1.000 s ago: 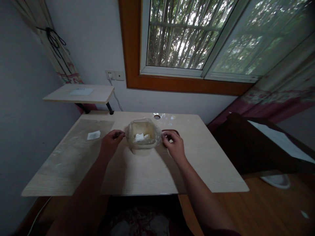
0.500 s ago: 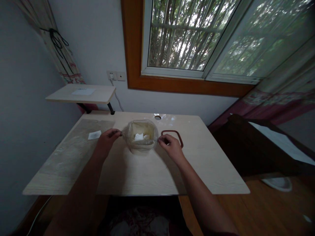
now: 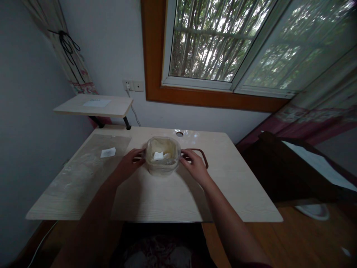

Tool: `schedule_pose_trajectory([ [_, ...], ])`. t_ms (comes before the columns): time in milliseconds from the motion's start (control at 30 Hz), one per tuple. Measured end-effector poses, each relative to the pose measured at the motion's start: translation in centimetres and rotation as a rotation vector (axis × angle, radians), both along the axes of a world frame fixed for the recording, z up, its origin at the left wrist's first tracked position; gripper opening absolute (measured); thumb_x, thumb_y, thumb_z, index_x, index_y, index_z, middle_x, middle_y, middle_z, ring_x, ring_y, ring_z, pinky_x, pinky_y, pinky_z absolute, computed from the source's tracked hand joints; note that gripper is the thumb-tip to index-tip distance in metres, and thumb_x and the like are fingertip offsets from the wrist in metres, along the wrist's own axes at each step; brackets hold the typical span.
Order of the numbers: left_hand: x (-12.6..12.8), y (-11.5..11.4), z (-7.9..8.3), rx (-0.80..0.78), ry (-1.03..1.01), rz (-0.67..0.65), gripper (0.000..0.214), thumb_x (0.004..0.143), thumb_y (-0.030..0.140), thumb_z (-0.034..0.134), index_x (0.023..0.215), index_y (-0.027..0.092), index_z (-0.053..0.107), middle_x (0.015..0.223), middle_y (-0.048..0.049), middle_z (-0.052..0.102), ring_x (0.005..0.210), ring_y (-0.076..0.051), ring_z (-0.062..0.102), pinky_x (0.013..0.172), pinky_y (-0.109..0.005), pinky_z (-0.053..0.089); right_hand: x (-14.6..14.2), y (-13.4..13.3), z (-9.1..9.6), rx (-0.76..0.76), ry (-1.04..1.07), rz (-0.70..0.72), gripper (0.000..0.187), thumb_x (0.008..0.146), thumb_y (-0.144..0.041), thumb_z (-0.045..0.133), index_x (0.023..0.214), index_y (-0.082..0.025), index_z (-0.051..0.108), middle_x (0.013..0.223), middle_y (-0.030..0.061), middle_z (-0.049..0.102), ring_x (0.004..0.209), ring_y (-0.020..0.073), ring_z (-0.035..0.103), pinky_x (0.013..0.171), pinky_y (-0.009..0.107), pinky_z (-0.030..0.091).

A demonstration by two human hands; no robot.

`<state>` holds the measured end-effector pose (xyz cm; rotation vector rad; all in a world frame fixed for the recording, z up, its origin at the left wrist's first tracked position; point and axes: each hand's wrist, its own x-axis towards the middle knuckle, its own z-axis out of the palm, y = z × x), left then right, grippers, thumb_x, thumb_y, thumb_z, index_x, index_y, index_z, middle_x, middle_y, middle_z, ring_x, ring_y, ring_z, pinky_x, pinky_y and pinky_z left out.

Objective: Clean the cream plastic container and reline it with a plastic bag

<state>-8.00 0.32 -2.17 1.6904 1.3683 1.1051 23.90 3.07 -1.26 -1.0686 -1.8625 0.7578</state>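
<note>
A squarish, pale, see-through container [image 3: 163,169] stands on the desk, lined with a thin clear plastic bag [image 3: 177,163] folded over its rim. Crumpled white paper [image 3: 158,156] lies inside at the bottom. My left hand [image 3: 131,162] is at the left side, thumb and fingers curled on the bag's edge. On the opposite side my right hand [image 3: 194,165] pinches the bag in the same way. Just behind the right hand a reddish-brown ring-shaped frame [image 3: 205,158] lies flat, partly covered by that hand.
A clear plastic sheet [image 3: 83,171] with a small white paper [image 3: 108,152] covers the left of the desk [image 3: 237,197]. A raised shelf [image 3: 117,106] stands at the back left. Dark furniture [image 3: 279,171] is off to the right.
My left hand has moved right, close against the container. The bag's stretched-out sides have drawn in around the rim. My right hand has hardly moved.
</note>
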Motion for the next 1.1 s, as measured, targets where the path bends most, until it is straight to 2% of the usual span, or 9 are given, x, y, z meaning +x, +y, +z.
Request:
schedule_pose_trajectory([
  [133,0.6,0.4,-0.9,0.045,0.109,-0.013,0.036,0.080,0.027,0.062,0.115,0.018,0.066,0.111,-0.0090,0.062,0.095,-0.021,0.066,0.085,-0.037,0.057,-0.7,0.1,-0.4,0.015,-0.038,0.015,0.029,0.089,-0.027,0.062,0.116,-0.022,0.068,0.102,0.0073,0.068,0.084,0.0193,0.067,0.075,0.032,0.055],
  [300,1.1,0.4,0.0,0.097,0.404,0.016,0.020,0.079,0.015,0.055,0.094,0.018,0.069,0.088,-0.0044,0.060,0.082,-0.019,0.061,0.079,-0.032,0.052,-1.1,0.4,-0.9,0.024,-0.067,-0.048,0.029,0.081,-0.020,0.062,0.110,-0.019,0.069,0.091,0.0056,0.070,0.081,0.0193,0.066,0.075,0.032,0.053],
  [400,1.0,0.4,0.2,0.110,0.507,0.055,0.018,0.081,0.015,0.054,0.090,0.018,0.070,0.085,-0.0052,0.060,0.079,-0.019,0.060,0.077,-0.032,0.050,-0.9,0.7,-1.1,0.023,-0.084,-0.077,0.029,0.080,-0.018,0.063,0.107,-0.019,0.071,0.091,0.0058,0.071,0.081,0.0198,0.067,0.075,0.032,0.053],
  [533,0.2,0.5,-0.3,0.145,0.522,0.108,0.018,0.086,0.018,0.052,0.084,0.017,0.070,0.088,-0.0073,0.060,0.082,-0.021,0.061,0.081,-0.034,0.050,-0.5,0.7,-1.2,0.045,-0.108,-0.074,0.021,0.083,-0.021,0.062,0.101,-0.020,0.073,0.091,0.0064,0.072,0.081,0.0201,0.067,0.075,0.032,0.053],
  [667,-0.5,0.5,-0.6,0.204,0.400,0.168,0.018,0.088,0.022,0.054,0.085,0.018,0.070,0.088,-0.0067,0.060,0.085,-0.021,0.060,0.083,-0.036,0.049,-0.3,0.7,-1.1,0.060,-0.121,-0.090,0.018,0.086,-0.026,0.063,0.100,-0.020,0.074,0.090,0.0071,0.072,0.079,0.0204,0.067,0.074,0.033,0.053],
  [833,-0.5,0.1,-1.3,0.227,0.034,0.276,0.015,0.086,0.033,0.063,0.085,0.019,0.069,0.099,-0.0063,0.058,0.096,-0.020,0.060,0.088,-0.035,0.051,-0.4,0.6,-1.4,0.054,-0.110,-0.083,0.018,0.088,-0.027,0.062,0.100,-0.020,0.073,0.091,0.0071,0.071,0.080,0.0205,0.067,0.074,0.033,0.053],
  [900,-0.2,-0.1,-1.8,0.192,-0.153,0.270,0.019,0.087,0.037,0.062,0.089,0.019,0.068,0.103,-0.0060,0.061,0.100,-0.020,0.060,0.091,-0.034,0.051,-0.4,0.6,-1.5,0.043,-0.104,-0.084,0.018,0.088,-0.027,0.062,0.101,-0.021,0.073,0.091,0.0067,0.070,0.080,0.0204,0.066,0.074,0.033,0.053],
  [1000,0.0,-0.3,-2.5,0.079,-0.391,0.224,0.023,0.091,0.040,0.059,0.096,0.019,0.066,0.101,-0.0055,0.065,0.097,-0.019,0.062,0.088,-0.034,0.052,-0.5,0.6,-1.4,0.030,-0.093,-0.079,0.018,0.087,-0.027,0.062,0.100,-0.020,0.072,0.089,0.0064,0.069,0.078,0.0202,0.066,0.073,0.033,0.052],
  [1100,-0.3,-0.3,-2.6,0.065,-0.372,0.195,0.022,0.090,0.039,0.061,0.098,0.019,0.067,0.104,-0.0061,0.067,0.101,-0.019,0.063,0.093,-0.035,0.051,-0.6,0.6,-1.4,0.018,-0.084,-0.071,0.019,0.086,-0.027,0.062,0.101,-0.020,0.072,0.090,0.0065,0.069,0.080,0.0205,0.065,0.073,0.033,0.052],
])
